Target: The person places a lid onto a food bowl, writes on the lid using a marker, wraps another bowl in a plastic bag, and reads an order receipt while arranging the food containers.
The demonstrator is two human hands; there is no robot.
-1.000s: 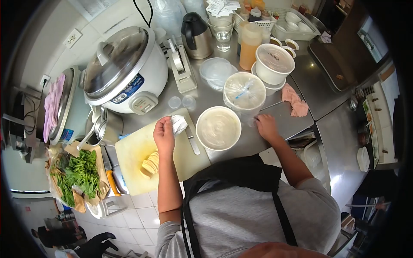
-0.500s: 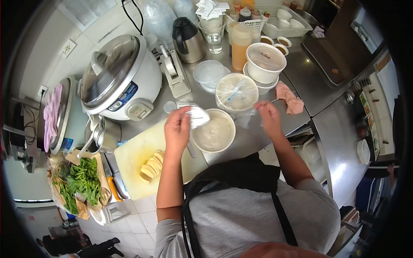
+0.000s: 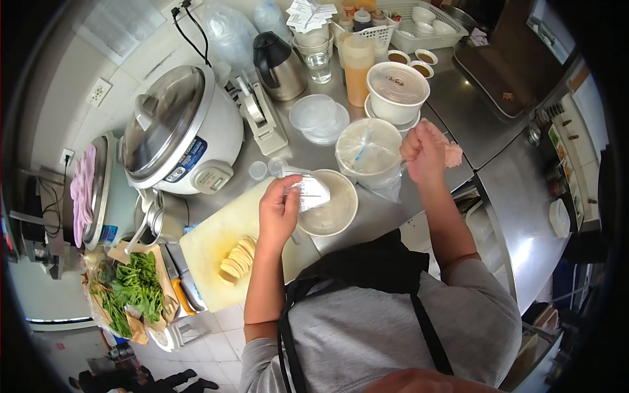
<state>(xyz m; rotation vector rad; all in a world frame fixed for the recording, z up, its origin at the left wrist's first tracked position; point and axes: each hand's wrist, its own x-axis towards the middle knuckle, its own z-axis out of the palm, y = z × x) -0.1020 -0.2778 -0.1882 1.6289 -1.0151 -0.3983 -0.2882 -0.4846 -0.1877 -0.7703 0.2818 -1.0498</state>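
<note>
My left hand (image 3: pixel 280 208) pinches a printed paper slip (image 3: pixel 313 191), held over the left side of an open-topped white bowl (image 3: pixel 337 213). Clear plastic wraps a second round tub (image 3: pixel 370 149) just behind that bowl, and loose plastic (image 3: pixel 392 188) hangs from its right side. Beside this wrapped tub my right hand (image 3: pixel 422 152) is raised and closed; whatever its fingers grip is hidden. A pink cloth (image 3: pixel 452 154) lies partly behind that hand. Farther back, a lidded white tub (image 3: pixel 398 95) with writing on its lid stands on another container.
On the left stand a rice cooker (image 3: pixel 183 131) and a cutting board (image 3: pixel 209 262) with pale slices (image 3: pixel 239 259). A knife (image 3: pixel 178 285) lies beside leafy greens (image 3: pixel 139 288). Clear lids (image 3: pixel 319 118), a tape dispenser (image 3: pixel 261 121), a steel jug (image 3: pixel 278 69) and an orange-filled bottle (image 3: pixel 358 72) stand behind.
My right hand has moved up and to the right, now overlapping the pink cloth. The paper slip has shifted slightly right and down over the bowl, and the loose plastic hangs more visibly.
</note>
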